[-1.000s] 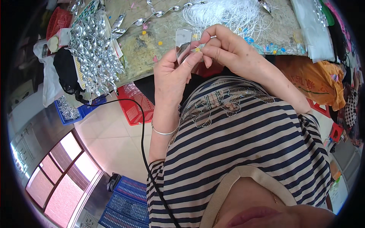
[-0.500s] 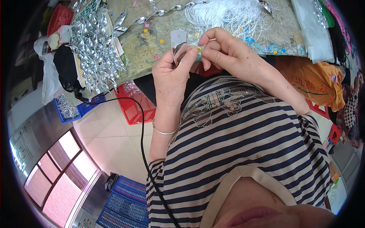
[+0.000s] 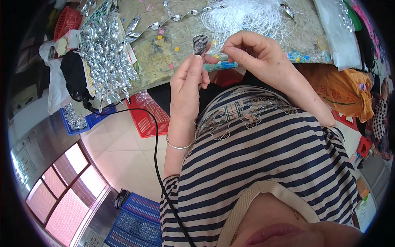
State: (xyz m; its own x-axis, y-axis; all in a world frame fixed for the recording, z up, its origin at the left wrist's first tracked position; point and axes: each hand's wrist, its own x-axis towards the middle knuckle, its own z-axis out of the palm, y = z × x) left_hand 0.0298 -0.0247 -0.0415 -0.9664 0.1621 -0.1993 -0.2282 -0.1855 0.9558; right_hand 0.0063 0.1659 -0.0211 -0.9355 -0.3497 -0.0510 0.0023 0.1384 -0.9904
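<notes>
My left hand (image 3: 187,88) is raised in front of the table edge, thumb and fingers pinching a shiny silver drop-shaped piece (image 3: 200,42) that mirrors its surroundings as dark stripes. To its right, apart from it, my right hand (image 3: 261,53) has thumb and forefinger pressed together; whatever lies between those tips is too small to make out. Just beyond the right hand spreads a loose bundle of white thread (image 3: 242,18). A chain of twisted silver pieces (image 3: 176,18) stretches across the table behind both hands.
Many twisted silver strands (image 3: 108,57) hang over the table's left edge beside a black pouch (image 3: 74,72). Clear plastic bags (image 3: 339,37) lie at the right, above an orange bag (image 3: 339,86). Below stand a red basket (image 3: 150,119) and a blue basket (image 3: 78,129). A black cable (image 3: 156,144) runs down.
The silver piece has tilted and now stands upright in my left hand, mirrored side showing. My right hand has drawn away to the right, widening the gap between the hands.
</notes>
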